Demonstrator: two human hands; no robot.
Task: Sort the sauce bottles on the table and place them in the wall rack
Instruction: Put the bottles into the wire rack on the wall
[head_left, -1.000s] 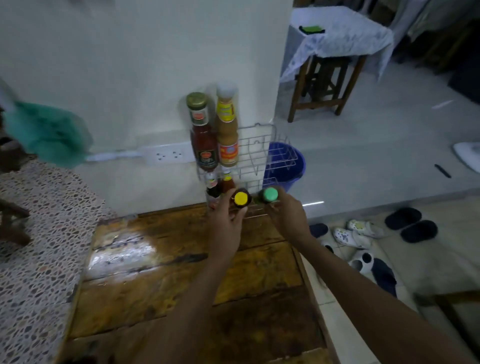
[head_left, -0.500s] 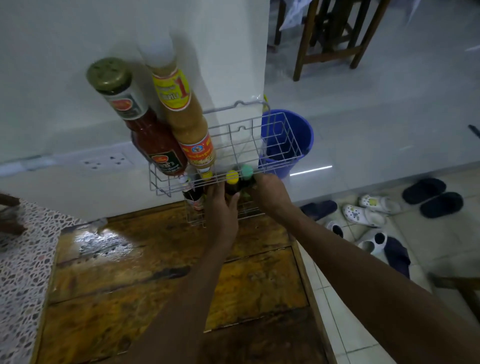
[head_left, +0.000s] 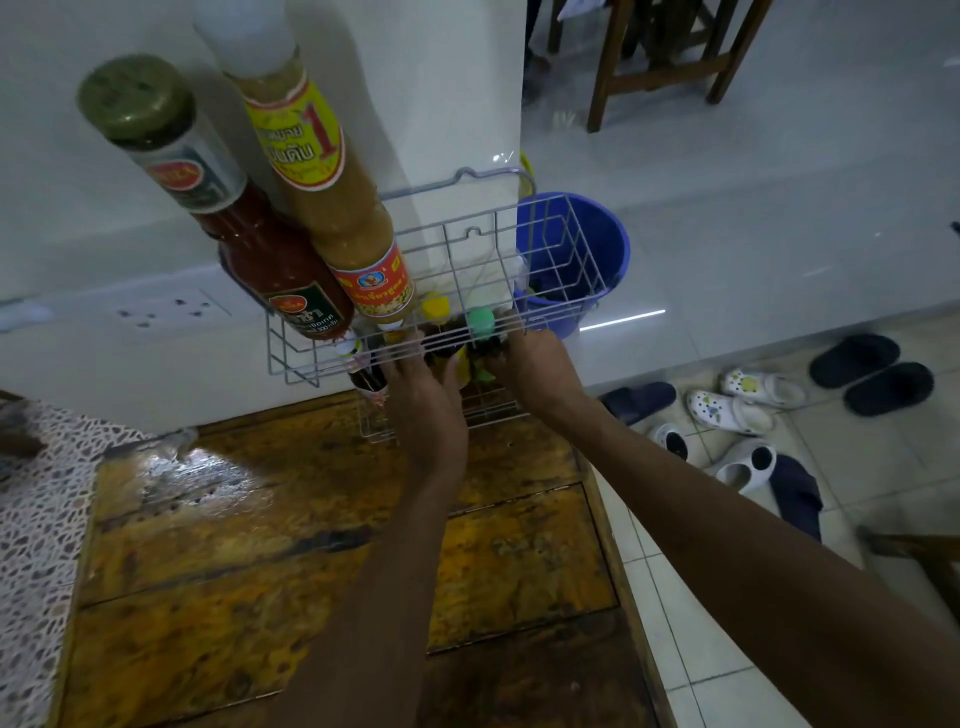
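Two bare forearms (head_left: 395, 571) — no sleeves, rings or watch visible.

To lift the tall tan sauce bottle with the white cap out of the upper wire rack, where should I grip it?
Grip the tall tan sauce bottle around its bare mid-body between the two labels, coming from the right. It stands upright, its base inside the wire rack. The red sauce bottle with the green cap crowds its left; the rack's right side is open.

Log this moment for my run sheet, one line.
left hand: yellow-capped bottle | right hand: green-capped bottle | lower rack shelf
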